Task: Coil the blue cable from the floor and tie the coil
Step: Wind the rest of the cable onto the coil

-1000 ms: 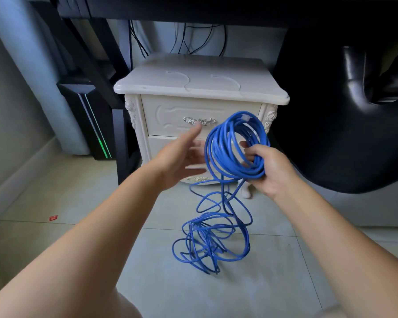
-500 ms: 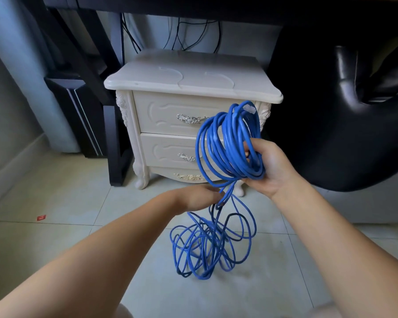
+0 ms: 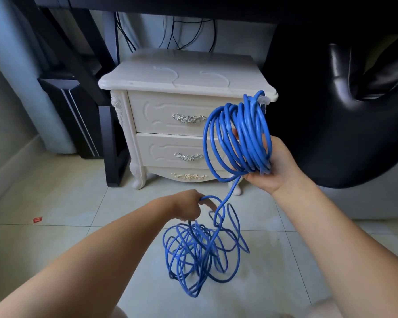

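Blue cable [image 3: 216, 228]: light, springy, prone to kinking and tangling; partly wound, remainder in a loose heap [image 3: 200, 255] on the tiled floor [image 3: 55, 237] before the white nightstand [image 3: 184, 88]. Finished coil [image 3: 239, 138] gripped at its lower edge by right hand [image 3: 271, 171], fingers closed round the bundled turns; coil plane roughly upright, clear plug end [image 3: 262, 99] pointing up. Free run descending leftward to left hand [image 3: 189, 206], pinched shut on the strand just above the heap. Best taken close to the heap, slack fed turn by turn.
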Available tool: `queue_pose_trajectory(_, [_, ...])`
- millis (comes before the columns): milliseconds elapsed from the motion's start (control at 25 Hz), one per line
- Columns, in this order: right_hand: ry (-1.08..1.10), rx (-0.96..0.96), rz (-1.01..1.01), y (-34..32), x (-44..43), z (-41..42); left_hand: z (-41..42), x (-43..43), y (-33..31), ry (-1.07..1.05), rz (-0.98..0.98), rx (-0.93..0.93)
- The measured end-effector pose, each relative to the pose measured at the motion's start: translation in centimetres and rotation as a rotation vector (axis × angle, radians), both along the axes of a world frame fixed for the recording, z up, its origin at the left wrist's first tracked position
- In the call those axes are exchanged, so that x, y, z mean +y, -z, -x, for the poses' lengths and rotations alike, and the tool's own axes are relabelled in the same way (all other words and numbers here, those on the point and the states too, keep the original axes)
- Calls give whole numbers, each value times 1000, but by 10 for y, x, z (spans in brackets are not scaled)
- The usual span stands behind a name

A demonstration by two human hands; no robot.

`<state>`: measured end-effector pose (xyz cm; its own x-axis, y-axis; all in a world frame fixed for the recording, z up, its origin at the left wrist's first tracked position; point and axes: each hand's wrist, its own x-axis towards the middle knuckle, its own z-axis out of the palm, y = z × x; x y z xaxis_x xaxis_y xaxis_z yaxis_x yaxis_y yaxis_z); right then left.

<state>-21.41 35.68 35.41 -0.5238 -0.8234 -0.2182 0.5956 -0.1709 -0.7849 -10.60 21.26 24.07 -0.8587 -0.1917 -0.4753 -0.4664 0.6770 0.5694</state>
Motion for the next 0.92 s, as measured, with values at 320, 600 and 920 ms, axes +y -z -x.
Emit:
queue_pose_trajectory(320, [85,-24,64,0,4,3,2,17,5,232,1,-96])
queue_pose_trajectory(600, [157,-5,-7,-1,5,8,6,22,10,44,113,118])
queue_pose_trajectory(920, [266,162,-463,31,2,22,4,-14,-41,-538,-781,380])
